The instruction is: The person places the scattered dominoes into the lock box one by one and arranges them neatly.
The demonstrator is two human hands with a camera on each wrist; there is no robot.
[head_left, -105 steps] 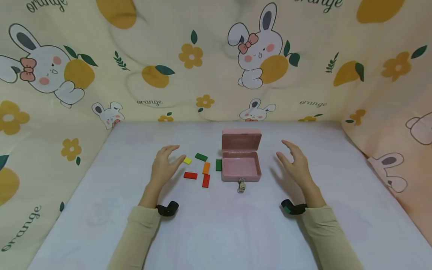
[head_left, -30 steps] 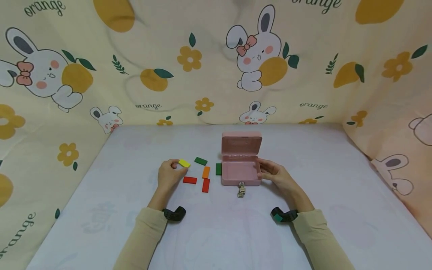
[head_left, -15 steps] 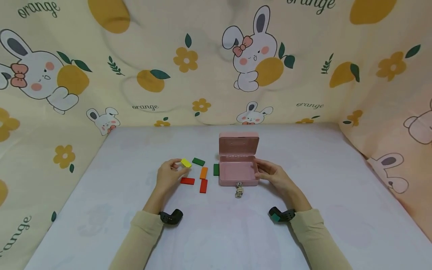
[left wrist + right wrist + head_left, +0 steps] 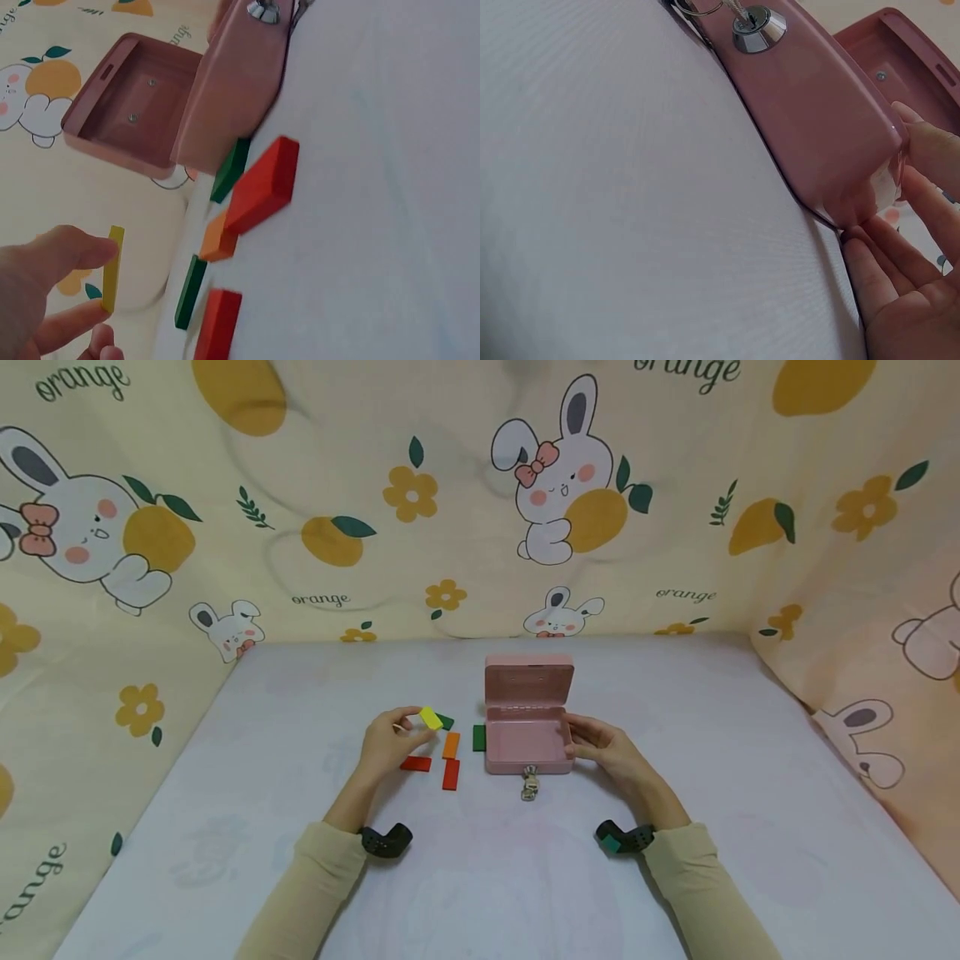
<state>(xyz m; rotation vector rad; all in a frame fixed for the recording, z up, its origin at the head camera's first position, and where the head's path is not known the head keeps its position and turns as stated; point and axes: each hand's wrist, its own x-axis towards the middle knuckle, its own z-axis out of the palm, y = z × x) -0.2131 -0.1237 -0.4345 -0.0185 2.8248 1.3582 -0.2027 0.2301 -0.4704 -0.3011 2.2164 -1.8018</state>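
My left hand (image 4: 386, 743) pinches a thin yellow wooden block (image 4: 431, 718) between thumb and fingertip, raised above the white table. In the left wrist view that block (image 4: 112, 270) is seen edge-on, clear of the other blocks. A pink lockable cash box (image 4: 529, 768) stands with its lid (image 4: 528, 685) up; its tray looks bare. My right hand (image 4: 611, 750) grips the box's right side. In the right wrist view the thumb (image 4: 930, 142) reaches the rim, while fingers (image 4: 874, 277) lie against the outer wall and lower corner.
Left of the box lie an orange block (image 4: 451, 745), red blocks (image 4: 450, 775) (image 4: 416, 763) and a green block (image 4: 479, 737) beside its wall. Another green block (image 4: 446, 722) is partly behind the yellow one. Keys (image 4: 530, 785) hang from the front lock. A patterned cloth (image 4: 450, 510) backs the table.
Both hands have come in from the sides. My left hand has picked up the yellow block and moves it rightward, tilting it. My right hand has taken hold of the box's side and stays.
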